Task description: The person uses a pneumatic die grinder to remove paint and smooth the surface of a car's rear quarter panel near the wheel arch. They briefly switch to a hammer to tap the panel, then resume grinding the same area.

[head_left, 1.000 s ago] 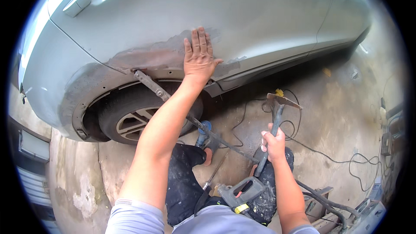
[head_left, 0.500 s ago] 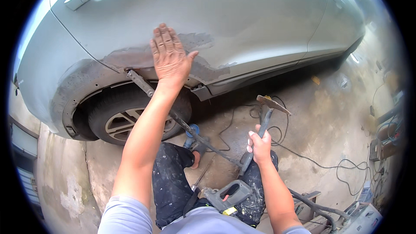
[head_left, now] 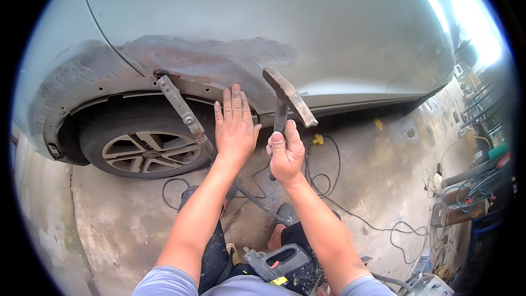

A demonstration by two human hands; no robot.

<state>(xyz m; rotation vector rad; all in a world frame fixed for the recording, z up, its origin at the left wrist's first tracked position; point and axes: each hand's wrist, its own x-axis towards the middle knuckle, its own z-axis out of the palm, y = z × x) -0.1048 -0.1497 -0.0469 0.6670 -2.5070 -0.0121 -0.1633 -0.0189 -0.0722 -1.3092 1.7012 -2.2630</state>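
My right hand (head_left: 287,156) grips a hammer (head_left: 290,97) by its dark handle, the long metal head raised in front of the lower door edge. Flat, with fingers stretched upward, my left hand (head_left: 235,131) lies at the lower panel edge beside the wheel arch; whether its palm touches the metal cannot be seen. Above it runs a sanded, partly bare patch (head_left: 219,57) on the silver-grey car body (head_left: 350,27). A metal bar with a bolted flat end (head_left: 178,101) reaches up to a hole at the arch edge, held by neither hand.
The car wheel (head_left: 150,152) stands left of my hands. A grey handheld tool (head_left: 282,263) rests at my lap. Black cable (head_left: 372,225) loops over the concrete floor (head_left: 126,214). Hoses and equipment (head_left: 471,192) line the far right, with a grey machine (head_left: 430,285) at the lower right.
My left hand has moved down from the sanded patch to the lower panel edge. My right hand has raised the hammer closer to the car. The view has shifted closer to the panel.
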